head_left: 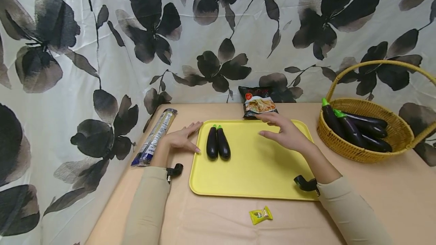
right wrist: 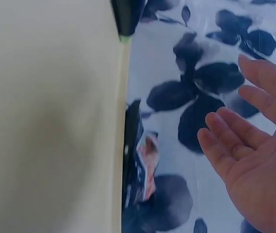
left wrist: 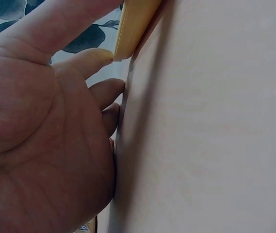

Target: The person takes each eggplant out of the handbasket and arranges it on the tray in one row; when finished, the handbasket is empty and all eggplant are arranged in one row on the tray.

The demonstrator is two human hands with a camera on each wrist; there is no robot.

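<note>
Head view: we find two eggplants (head_left: pixel 212 144) side by side at left on the yellow tray (head_left: pixel 262 177), the left hand (head_left: pixel 178 139) spread at its edge, the right hand (head_left: pixel 287 133) above it. Left wrist: a fingertip (left wrist: pixel 104 57) meets the tray; right wrist: fingers (right wrist: pixel 218 153) loosely extended.

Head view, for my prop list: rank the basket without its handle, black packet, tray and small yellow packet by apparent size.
Largest to smallest:
1. Tray
2. Basket
3. Black packet
4. Small yellow packet
</note>
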